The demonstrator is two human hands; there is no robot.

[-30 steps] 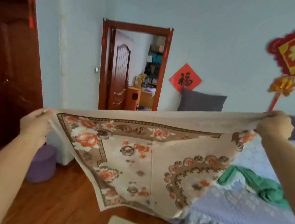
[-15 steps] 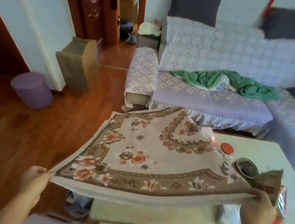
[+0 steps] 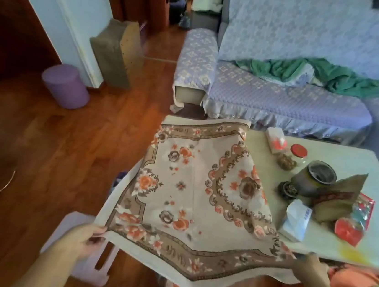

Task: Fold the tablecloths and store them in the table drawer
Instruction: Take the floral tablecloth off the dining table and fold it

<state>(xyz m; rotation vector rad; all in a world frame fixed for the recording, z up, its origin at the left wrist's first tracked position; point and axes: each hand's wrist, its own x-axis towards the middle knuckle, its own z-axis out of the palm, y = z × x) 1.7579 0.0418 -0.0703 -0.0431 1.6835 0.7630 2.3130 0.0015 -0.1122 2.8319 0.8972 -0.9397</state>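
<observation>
A beige tablecloth [image 3: 192, 191] with orange flowers and a brown border lies spread over the left part of the pale low table [image 3: 339, 159]. Its near edge hangs past the table's front. My left hand [image 3: 81, 239] pinches the near left corner. My right hand [image 3: 309, 267] grips the near right corner. The far edge of the cloth rests at the table's back left corner. A green cloth [image 3: 311, 72] lies crumpled on the sofa. No drawer shows.
On the table's right half stand a tissue pack [image 3: 296, 220], a grey tin [image 3: 315, 180] with its lid beside it, a red-lidded jar [image 3: 298, 152] and snack bags [image 3: 355, 223]. A lilac-covered sofa [image 3: 284, 100] is behind. A purple bin [image 3: 65, 85] and a pale stool [image 3: 88, 262] stand on the wooden floor.
The cloth came down from held up in the air onto the table's left part. My view dropped from the wall to the table. Both hands kept their corners.
</observation>
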